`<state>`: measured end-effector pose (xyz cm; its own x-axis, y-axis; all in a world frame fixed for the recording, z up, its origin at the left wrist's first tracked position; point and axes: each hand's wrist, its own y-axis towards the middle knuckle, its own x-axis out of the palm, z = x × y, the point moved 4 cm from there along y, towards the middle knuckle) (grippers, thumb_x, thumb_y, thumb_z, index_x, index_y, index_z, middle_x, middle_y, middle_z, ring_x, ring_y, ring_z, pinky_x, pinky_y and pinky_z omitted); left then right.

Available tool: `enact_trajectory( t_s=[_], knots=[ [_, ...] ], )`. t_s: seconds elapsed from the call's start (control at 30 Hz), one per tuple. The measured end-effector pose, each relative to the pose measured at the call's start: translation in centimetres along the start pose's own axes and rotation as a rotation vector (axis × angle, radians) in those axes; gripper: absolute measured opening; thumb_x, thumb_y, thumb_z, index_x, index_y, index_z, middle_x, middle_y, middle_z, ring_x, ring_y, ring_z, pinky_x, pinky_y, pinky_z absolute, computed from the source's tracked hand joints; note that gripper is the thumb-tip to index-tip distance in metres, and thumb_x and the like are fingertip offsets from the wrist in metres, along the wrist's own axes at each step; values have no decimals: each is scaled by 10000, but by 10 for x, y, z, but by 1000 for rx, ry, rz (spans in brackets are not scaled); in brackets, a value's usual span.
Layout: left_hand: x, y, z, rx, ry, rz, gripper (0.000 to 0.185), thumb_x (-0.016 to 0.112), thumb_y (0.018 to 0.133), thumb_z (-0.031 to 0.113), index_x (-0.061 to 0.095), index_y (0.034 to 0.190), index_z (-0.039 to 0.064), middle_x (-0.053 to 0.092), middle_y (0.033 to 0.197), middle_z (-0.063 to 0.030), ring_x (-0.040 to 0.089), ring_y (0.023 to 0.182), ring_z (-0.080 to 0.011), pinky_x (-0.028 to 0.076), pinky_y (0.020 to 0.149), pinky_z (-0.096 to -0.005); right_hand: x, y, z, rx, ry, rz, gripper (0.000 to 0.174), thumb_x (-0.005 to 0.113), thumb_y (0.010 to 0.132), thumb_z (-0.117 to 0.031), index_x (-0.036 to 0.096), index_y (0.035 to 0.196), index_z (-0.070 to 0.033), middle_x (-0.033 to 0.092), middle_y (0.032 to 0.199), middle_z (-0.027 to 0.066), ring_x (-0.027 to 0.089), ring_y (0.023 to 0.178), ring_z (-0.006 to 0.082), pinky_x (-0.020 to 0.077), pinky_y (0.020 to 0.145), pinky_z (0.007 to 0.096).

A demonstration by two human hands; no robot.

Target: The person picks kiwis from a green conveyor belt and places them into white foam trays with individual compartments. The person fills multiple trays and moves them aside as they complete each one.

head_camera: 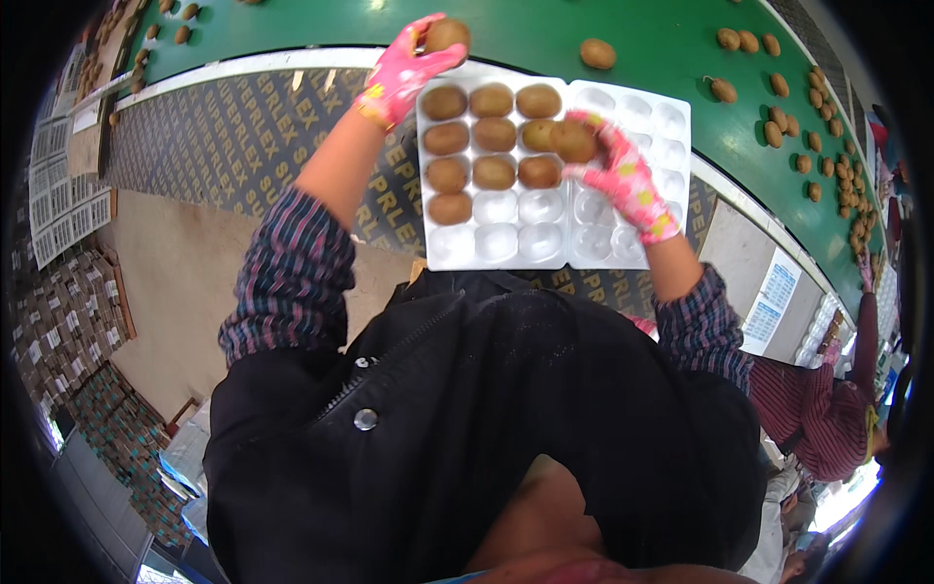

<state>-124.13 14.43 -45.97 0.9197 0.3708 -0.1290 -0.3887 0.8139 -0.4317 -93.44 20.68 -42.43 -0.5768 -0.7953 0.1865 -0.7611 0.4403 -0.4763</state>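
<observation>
My left hand [408,73], in a pink patterned glove, holds a kiwifruit [447,38] above the near edge of the green conveyor belt, beyond the tray's top left corner. My right hand [627,175], gloved alike, grips another kiwifruit [573,141] over the middle of the white plastic tray [568,252]. That fruit partly overlaps a kiwifruit [538,136] lying in a pocket. Three full rows of kiwifruit fill the tray's left half, and one more fruit [449,208] sits below them at the left. The pockets seen in the right half hold no fruit.
Loose kiwifruit lie on the green conveyor belt [525,29], one [597,53] just beyond the tray and many at the right. A printed sheet [771,299] lies on the ledge at right. A co-worker [824,416] in a striped top is at far right. Stacked boxes [66,328] stand at left.
</observation>
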Motion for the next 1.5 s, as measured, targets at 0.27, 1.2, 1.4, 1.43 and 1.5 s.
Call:
enact_trajectory(
  t_s=[0.27, 1.2, 1.4, 1.43, 1.5],
  knots=[
    [-66, -164, 20, -241, -56, -223, 632, 724, 919, 142, 444, 1483, 81, 500, 1424, -78, 507, 1293, -208, 449, 1072, -366, 97, -30, 31, 222, 342, 166, 651, 827, 785, -32, 506, 1349, -86, 555, 1302, 67, 554, 1203, 178, 479, 1003, 341],
    [-17, -228, -19, 315, 873, -409, 546, 689, 860, 236, 567, 1370, 85, 622, 1260, -176, 577, 1172, -374, 457, 1001, -480, 115, -3, 35, -484, -861, 244, 448, 819, 777, -345, 678, 1123, -98, 673, 1148, 110, 623, 1097, 335, 477, 979, 471],
    [-42, -197, 21, 289, 757, -149, 401, 686, 883, 183, 642, 1255, 38, 681, 1112, -172, 629, 1056, -368, 482, 953, -461, -108, 67, 36, -45, -769, 825, 414, 680, 915, -342, 644, 1180, -26, 654, 1179, 187, 626, 1098, 362, 489, 962, 433],
    [-44, -186, 22, 238, 787, -102, 380, 677, 889, 176, 649, 1241, 35, 678, 1116, -173, 627, 1053, -365, 478, 953, -457, -152, 74, 51, 140, -831, 865, 495, 660, 923, -423, 631, 1220, -28, 647, 1219, 196, 619, 1142, 363, 482, 983, 437],
    [-52, -162, 14, 240, 830, -44, 361, 665, 899, 170, 653, 1230, 29, 672, 1133, -172, 621, 1052, -362, 469, 959, -452, -207, 92, 66, 485, -933, 744, 689, 643, 880, -583, 591, 1304, -42, 620, 1299, 209, 589, 1223, 368, 469, 1020, 446]
  ],
)
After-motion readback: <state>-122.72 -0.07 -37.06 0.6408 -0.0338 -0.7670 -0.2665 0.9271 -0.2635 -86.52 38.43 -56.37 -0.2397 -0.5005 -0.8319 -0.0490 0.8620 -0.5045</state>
